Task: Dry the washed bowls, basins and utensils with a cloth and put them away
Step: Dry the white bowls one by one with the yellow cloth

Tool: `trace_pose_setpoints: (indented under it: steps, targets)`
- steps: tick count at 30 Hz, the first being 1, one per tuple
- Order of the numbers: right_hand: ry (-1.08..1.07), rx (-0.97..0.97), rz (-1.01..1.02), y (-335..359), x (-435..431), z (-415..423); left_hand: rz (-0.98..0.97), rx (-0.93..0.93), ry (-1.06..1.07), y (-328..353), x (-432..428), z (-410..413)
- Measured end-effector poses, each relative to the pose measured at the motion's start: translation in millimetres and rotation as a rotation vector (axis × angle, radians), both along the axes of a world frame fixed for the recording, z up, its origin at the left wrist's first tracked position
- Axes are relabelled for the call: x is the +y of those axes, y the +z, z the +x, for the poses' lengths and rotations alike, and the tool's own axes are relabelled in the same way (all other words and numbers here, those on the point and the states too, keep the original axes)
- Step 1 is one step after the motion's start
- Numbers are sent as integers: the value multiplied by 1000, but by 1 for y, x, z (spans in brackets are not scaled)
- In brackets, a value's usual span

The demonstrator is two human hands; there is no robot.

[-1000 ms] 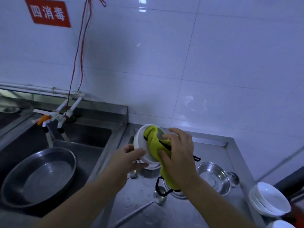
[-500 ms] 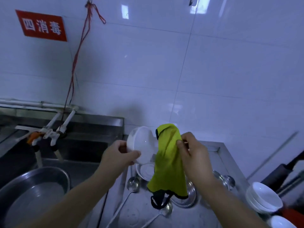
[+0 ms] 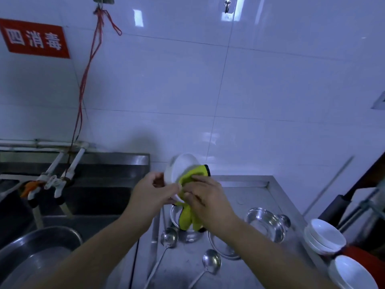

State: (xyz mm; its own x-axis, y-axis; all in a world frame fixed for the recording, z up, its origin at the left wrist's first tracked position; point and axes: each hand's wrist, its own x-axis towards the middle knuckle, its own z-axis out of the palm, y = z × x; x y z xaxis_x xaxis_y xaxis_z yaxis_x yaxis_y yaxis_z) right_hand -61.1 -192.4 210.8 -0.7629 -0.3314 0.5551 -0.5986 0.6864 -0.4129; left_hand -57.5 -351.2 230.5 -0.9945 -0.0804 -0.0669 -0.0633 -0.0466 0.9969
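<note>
Gripping the bowl point(image 3: 180, 168) by its rim above the counter point(image 3: 260, 198), the left hand point(image 3: 152, 195) tilts it while the right hand point(image 3: 208, 202) holds the cloth point(image 3: 187, 216) bunched against it. A one-sided hold on wet glaze could probably let the bowl slip and crack on the counter's ladles point(image 3: 169, 237). Whether the cloth wipes inside or outside is unclear; the cloth's tail hides part of the counter.
</note>
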Motion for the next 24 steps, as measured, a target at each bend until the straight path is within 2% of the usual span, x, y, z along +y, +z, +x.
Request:
trace_pose_setpoints:
  steps: [4,9,11,16,19,21,22,24]
  targets:
    - [76,154,343,-20,21,0,10,25,-70,9,-9,4]
    - [68,320,552,-11,39,-13,-29,65,-134,19,-11,9]
    - [75,410,504,-14,38,-15,7,45,-105,20,-6,9]
    - [-9,488,154,-21,11,2,71,32,-38,18,15,9]
    - [-60,392,-81,-17,-3,17,7,74,-46,20,23,8]
    - [-16,288,-212,-14,-6,21,-8,101,-64,26,24,9]
    - [23,303,-179,-12,-2,20,-7,119,-77,30,23,10]
    - [95,460,89,-9,17,12,-23,155,-137,43,14,13]
